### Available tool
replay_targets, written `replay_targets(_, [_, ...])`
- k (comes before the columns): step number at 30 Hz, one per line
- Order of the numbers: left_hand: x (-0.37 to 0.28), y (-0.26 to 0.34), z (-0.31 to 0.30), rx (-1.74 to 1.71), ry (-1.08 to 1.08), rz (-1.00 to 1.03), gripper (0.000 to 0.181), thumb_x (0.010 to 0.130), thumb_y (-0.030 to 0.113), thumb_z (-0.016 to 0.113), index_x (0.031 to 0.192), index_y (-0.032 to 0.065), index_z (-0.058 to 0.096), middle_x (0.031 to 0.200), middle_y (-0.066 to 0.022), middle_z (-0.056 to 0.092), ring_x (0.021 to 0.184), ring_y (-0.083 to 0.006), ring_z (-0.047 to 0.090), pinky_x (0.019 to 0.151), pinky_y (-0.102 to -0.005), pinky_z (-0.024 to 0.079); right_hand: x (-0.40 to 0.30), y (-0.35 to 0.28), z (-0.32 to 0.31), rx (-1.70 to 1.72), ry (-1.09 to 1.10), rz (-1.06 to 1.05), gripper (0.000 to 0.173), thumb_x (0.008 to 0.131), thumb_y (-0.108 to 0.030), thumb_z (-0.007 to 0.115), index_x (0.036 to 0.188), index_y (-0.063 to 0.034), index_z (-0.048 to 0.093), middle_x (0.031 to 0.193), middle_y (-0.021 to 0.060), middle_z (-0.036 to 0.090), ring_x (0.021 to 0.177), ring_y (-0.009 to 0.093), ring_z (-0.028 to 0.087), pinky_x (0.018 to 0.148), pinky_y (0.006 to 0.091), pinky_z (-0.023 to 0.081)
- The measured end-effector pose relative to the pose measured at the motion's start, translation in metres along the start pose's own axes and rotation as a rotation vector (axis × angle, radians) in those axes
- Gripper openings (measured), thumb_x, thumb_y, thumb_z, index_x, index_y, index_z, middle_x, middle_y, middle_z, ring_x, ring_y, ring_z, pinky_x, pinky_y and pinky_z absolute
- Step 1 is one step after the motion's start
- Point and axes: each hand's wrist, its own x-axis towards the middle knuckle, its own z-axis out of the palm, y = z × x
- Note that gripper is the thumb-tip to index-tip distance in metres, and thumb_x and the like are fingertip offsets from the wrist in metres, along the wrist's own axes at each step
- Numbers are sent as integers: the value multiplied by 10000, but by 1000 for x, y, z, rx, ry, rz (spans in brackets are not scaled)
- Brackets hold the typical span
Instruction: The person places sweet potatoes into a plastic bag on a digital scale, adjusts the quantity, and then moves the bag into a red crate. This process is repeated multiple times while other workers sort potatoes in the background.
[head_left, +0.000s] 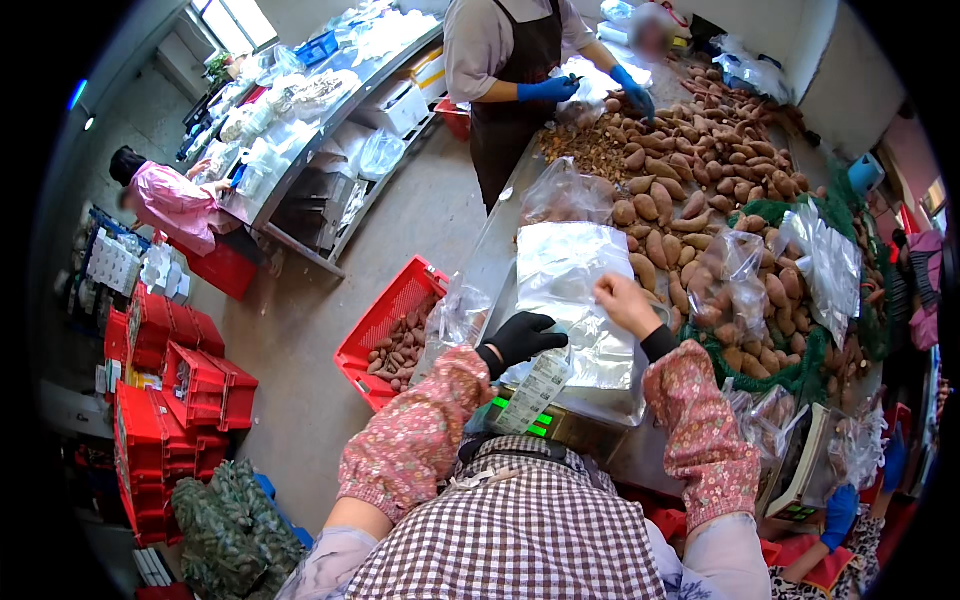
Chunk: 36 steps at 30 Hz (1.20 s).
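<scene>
My left hand (525, 341), in a black glove, is closed on a strip of printed labels (534, 391) that hangs down over the scale's green-lit display. The strip bears small writing and codes. To its right my bare right hand (627, 304) is held over a stack of clear plastic bags (574, 262), fingers curled together. Whether anything is pinched between those fingertips is hidden. The bags cover most of a metal tray on the weighing scale (589, 433). Directly beyond them lies a clear bag of sweet potatoes (568, 196).
Loose sweet potatoes (667, 202) and green netting (776, 375) cover the table on the right. A red crate (390, 330) of sweet potatoes stands at its left. A co-worker with blue gloves (551, 90) works across; another blue-gloved hand (840, 514) shows lower right. Red crates (172, 405) are stacked left.
</scene>
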Motion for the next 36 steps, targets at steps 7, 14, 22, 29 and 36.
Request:
replay_targets(7, [17, -49, 34, 341, 265, -146, 445, 794, 432, 561, 857, 2, 657, 898, -221, 625, 880, -371, 586, 788, -439, 446, -46, -74, 3, -127, 217, -445, 108, 774, -26, 592, 878, -25, 563, 823, 119, 579, 754, 294, 582, 653, 353, 462])
replay_targets(14, [5, -82, 31, 266, 289, -24, 383, 815, 349, 590, 914, -20, 608, 868, -220, 619, 822, -356, 598, 737, -405, 461, -99, -17, 74, -98, -161, -292, 369, 847, -144, 549, 1200, -46, 499, 1245, 142, 498, 1115, 325, 493, 946, 378, 394])
replay_targets(22, [-8, -84, 25, 148, 297, 61, 312, 808, 248, 643, 980, -4, 575, 874, -190, 613, 824, -322, 594, 726, -373, 464, -96, -36, 63, -252, -174, -336, 415, 845, -145, 549, 1238, -37, 472, 1326, 146, 442, 1205, 283, 431, 1003, 372, 329])
replay_targets(29, [-4, -67, 31, -115, 261, 80, 345, 818, 216, 631, 1105, 33, 580, 944, -163, 641, 853, -262, 625, 766, -330, 480, -96, -44, 63, -176, 39, -362, 561, 823, -157, 573, 1318, 1, 363, 1330, 187, 414, 1212, 317, 405, 1019, 396, 308])
replay_targets(36, [-15, -69, 29, 240, 360, -57, 376, 778, 322, 663, 973, 3, 633, 895, -173, 650, 827, -282, 627, 744, -344, 487, -107, -17, 76, -458, -194, -448, 466, 866, -258, 509, 1270, -33, 448, 1357, 79, 419, 1290, 222, 343, 1059, 384, 248])
